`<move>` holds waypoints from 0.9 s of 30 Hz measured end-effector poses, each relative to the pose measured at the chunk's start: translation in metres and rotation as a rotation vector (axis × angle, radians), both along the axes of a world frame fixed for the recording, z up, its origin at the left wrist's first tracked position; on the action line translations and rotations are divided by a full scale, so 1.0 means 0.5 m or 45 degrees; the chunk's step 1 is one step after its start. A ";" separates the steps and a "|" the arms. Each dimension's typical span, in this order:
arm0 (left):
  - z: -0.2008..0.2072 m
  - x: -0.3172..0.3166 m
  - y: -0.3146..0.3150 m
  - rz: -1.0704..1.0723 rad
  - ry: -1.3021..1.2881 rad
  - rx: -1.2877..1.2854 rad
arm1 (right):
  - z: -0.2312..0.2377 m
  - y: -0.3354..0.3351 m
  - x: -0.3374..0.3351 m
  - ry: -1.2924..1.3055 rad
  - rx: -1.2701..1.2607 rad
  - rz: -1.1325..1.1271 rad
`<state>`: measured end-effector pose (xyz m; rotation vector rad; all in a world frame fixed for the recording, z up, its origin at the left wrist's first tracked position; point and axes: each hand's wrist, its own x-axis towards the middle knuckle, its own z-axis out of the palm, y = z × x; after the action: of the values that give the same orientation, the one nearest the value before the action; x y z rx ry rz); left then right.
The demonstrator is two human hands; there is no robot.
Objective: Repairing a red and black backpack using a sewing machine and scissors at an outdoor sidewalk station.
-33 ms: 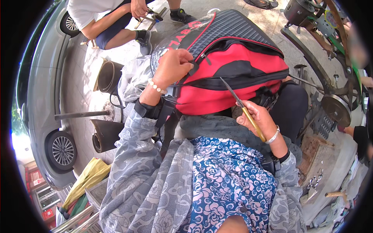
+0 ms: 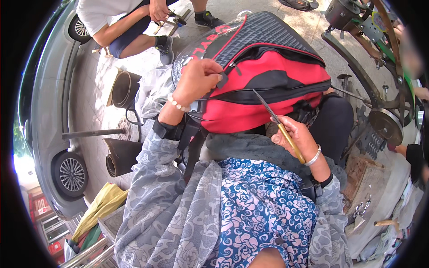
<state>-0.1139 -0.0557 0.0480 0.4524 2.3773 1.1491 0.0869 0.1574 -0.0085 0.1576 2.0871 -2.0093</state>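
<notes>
A red and black bag (image 2: 268,67) with a textured dark panel and zippers lies across my lap. My left hand (image 2: 199,78), with a beaded bracelet at the wrist, is at the bag's left end. Its thumb and fingers pinch a small dark tab (image 2: 222,80); whether the tab is joined to the bag I cannot tell. My right hand (image 2: 295,136) is closed round the gold-coloured handle of a pointed metal tool (image 2: 286,134). The tool's thin dark tip points up and left, over the black zipper band (image 2: 259,95) along the bag's front.
Ahead on the left, another person (image 2: 129,27) sits low, hands on a small object. A parked car (image 2: 49,111) stands along the left. Rolled dark sheets (image 2: 127,154) and a metal rod (image 2: 94,133) are nearby. At right stands a hand-cranked machine (image 2: 357,49) with a wheel.
Almost nothing differs. My left hand sits very slightly lower, still pinching the tab; my right hand and the tool keep their place.
</notes>
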 end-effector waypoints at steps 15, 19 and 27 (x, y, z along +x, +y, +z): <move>-0.034 0.146 0.109 -0.297 -0.820 0.741 | 0.055 0.000 -0.018 -0.024 -0.482 -0.433; -0.039 0.162 0.126 -0.346 -0.822 0.668 | 0.051 0.001 -0.005 -0.053 -0.560 -0.459; -0.062 0.151 0.111 -0.423 -0.924 0.616 | 0.045 0.013 -0.003 -0.073 -0.385 -0.374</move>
<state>-0.0382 -0.0003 0.0168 0.4588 1.3515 1.4169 0.0853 0.1637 0.0142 0.4840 1.7821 -2.4284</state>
